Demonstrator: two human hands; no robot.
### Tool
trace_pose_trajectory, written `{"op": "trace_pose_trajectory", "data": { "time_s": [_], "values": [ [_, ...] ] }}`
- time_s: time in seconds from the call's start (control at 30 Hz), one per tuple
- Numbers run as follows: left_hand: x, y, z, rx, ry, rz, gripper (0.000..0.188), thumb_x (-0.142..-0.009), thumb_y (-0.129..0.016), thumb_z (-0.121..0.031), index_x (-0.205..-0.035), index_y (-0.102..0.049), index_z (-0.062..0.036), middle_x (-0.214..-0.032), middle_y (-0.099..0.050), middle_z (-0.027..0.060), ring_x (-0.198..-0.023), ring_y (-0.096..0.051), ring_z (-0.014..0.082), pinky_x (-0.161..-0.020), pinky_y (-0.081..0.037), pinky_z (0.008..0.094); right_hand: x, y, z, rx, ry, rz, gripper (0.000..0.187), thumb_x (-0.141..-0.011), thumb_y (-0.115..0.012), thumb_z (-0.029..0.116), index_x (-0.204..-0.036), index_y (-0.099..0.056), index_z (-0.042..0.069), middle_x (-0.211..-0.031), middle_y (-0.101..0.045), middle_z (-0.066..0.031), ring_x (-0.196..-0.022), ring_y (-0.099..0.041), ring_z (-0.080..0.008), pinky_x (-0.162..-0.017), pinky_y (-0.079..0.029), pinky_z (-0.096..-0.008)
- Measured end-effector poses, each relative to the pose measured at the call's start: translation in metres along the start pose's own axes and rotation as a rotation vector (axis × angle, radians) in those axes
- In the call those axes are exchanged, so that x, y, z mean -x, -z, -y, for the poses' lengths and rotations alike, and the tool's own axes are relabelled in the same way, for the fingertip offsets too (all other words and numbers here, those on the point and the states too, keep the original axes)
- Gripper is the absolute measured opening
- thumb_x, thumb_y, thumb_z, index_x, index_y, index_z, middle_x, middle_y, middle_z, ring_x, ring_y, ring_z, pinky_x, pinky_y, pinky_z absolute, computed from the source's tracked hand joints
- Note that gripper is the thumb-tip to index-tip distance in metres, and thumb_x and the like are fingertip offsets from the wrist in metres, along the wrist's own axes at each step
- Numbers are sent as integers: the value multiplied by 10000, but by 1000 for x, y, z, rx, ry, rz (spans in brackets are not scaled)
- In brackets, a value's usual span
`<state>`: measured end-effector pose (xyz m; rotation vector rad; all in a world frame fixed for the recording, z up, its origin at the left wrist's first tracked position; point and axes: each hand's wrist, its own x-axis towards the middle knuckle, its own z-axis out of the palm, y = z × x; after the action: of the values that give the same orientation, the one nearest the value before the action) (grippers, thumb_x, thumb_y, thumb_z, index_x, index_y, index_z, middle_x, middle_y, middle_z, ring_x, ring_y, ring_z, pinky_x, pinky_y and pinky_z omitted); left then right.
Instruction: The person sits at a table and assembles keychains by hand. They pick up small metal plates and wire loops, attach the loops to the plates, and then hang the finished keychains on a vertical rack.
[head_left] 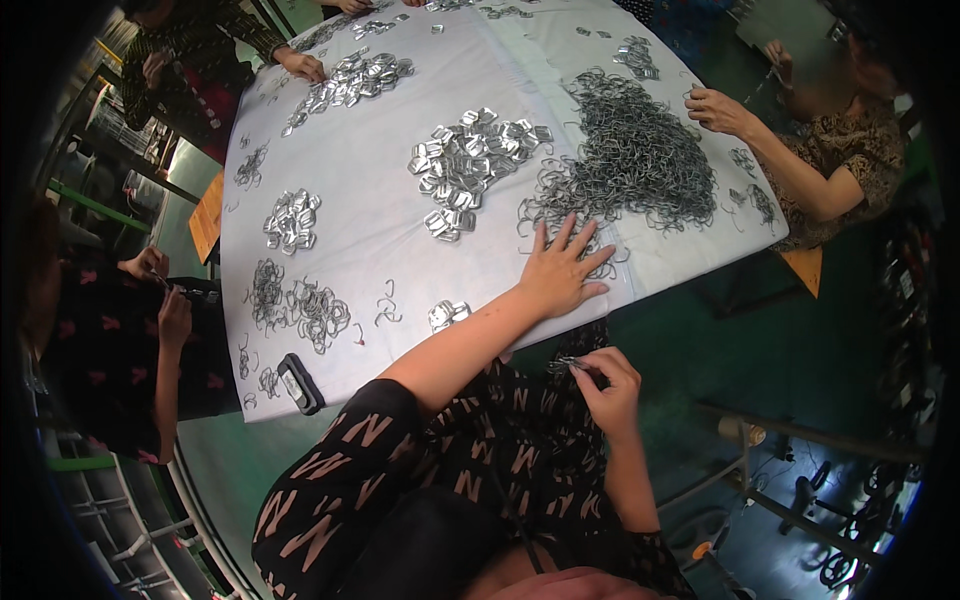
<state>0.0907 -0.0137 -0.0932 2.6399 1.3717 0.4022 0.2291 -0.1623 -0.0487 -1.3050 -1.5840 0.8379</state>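
My left hand [563, 272] lies spread on the white-covered table [370, 200], palm down over loose wire hooks at the near edge of a big heap of bent wire hooks [645, 150]. My right hand [607, 385] is off the table's near edge, in front of my body. Between its thumb and fingers it pinches a few small wire hooks [566, 364]; how many I cannot tell. Beyond my left hand is a pile of shiny flat metal buckles [470, 165]. A smaller group of buckles [448, 314] sits beside my left forearm.
Further buckle piles [292, 220] and wire hook piles [318, 312] are on the left. A black oblong object [300, 384] lies at the near left corner. Co-workers' hands [716, 108] work around the table, right, left and far side. Metal racks [760, 480] stand at lower right.
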Motion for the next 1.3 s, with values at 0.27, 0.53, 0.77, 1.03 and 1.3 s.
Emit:
{"op": "trace_pose_trajectory", "data": {
  "time_s": [0.27, 0.53, 0.77, 1.03, 1.3],
  "values": [
    [-13, 68, 38, 220, 169, 17, 315, -865, -626, -289, -1045, -674, -35, -1061, -661, 155, -933, -635, 313, -989, -415, 429, 2, -10, -7, -27, -12, 48, 125, -745, -708, -33, -861, -665, -12, -801, -623, -97, -695, -635, -221, -614, -493, -303],
    [-73, 10, 88, -83, -4, -190, 415, -948, -530, -317, -1137, -629, 40, -1292, -578, 177, -1240, -516, 306, -979, -470, 391, 3, -14, -11, -2, -6, 78, 129, -737, -715, -18, -855, -667, 0, -815, -630, -100, -711, -637, -257, -625, -503, -323],
    [-81, 66, 90, 42, 113, -49, 227, -883, -580, -212, -930, -716, -37, -892, -693, 145, -778, -666, 340, -732, -540, 413, 7, -19, -22, -32, -49, 88, 122, -740, -717, -7, -852, -670, 1, -813, -634, -106, -714, -640, -264, -629, -504, -326],
    [-81, 33, 123, -10, -124, -10, 443, -776, -499, 24, -1200, -623, -9, -1323, -569, 129, -1239, -523, 292, -1024, -451, 352, 5, -17, -23, -10, -58, 52, 127, -737, -721, -5, -856, -676, 3, -810, -636, -106, -707, -640, -264, -626, -505, -327],
    [28, 73, 104, -76, -103, 211, 387, -753, -545, -8, -1121, -664, -25, -1225, -625, 137, -1112, -608, 283, -881, -526, 338, 9, -17, -27, 3, -29, 65, 122, -739, -714, -6, -854, -674, 3, -817, -639, -107, -725, -645, -279, -640, -508, -338]
  ]
}}
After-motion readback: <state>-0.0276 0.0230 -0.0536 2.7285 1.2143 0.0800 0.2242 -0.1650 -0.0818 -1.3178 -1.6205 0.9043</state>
